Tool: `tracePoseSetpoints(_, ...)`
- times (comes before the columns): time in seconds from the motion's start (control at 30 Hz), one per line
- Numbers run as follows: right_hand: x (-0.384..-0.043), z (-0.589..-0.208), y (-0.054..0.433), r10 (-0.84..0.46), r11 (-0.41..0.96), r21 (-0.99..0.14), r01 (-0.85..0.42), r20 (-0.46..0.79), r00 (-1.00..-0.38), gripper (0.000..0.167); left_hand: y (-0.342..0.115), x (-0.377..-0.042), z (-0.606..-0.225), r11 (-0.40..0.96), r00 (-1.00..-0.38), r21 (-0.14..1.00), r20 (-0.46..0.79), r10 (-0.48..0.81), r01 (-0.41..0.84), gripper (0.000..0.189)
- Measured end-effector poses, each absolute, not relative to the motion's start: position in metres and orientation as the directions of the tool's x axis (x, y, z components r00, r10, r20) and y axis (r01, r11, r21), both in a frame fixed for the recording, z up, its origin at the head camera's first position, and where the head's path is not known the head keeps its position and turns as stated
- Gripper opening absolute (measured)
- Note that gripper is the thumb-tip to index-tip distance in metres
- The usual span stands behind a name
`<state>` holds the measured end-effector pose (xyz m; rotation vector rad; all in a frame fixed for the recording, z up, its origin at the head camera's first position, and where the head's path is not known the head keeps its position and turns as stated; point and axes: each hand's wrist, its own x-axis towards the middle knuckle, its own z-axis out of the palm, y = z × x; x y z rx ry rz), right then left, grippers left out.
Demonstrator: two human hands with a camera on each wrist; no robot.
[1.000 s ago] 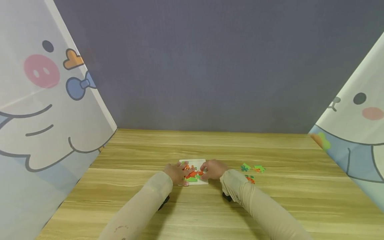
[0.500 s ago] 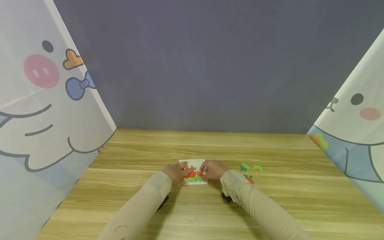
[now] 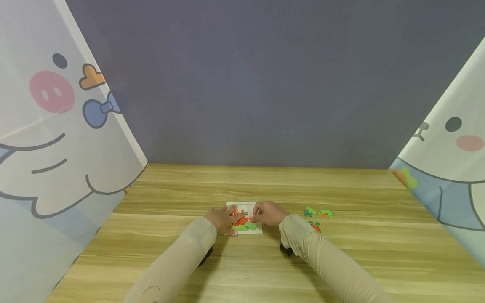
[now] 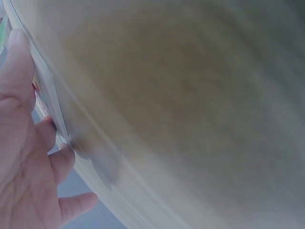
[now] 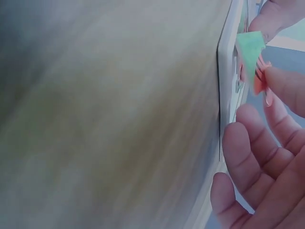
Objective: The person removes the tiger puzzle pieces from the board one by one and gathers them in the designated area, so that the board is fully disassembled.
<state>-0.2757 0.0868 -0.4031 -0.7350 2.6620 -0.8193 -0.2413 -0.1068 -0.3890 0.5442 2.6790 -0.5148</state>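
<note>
The puzzle board (image 3: 248, 207) is on the counter (image 3: 242, 269), with loose pieces (image 3: 326, 212) to its right and a wall (image 3: 242, 84) behind.

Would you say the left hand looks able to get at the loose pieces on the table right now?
Probably not easily: the right hand and its sleeve lie between the left hand, which rests on the board, and the loose pieces. A reach around them might work.

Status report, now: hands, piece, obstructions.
Right hand pinches green-and-orange puzzle piece over white tray. Left hand covers tray's left part. Loose pieces right of tray, clear of hands.
</note>
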Motion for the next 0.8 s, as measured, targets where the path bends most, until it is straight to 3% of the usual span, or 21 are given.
tracePoseSetpoints(0.3,-0.2789,-0.4102,0.0871,-0.598,0.638,-0.641,-0.426,-0.065,-0.799,0.002,-0.106,-0.2391,-0.3865,0.866,-0.863,-0.262,-0.406,0.301,0.425,0.069)
tracePoseSetpoints(0.8,-0.2776,-0.4098,0.0881,-0.612,0.625,-0.653,-0.427,-0.07,-0.788,0.015,-0.1051,-0.2396,-0.388,0.856,-0.867,-0.297,-0.407,0.287,0.423,0.07)
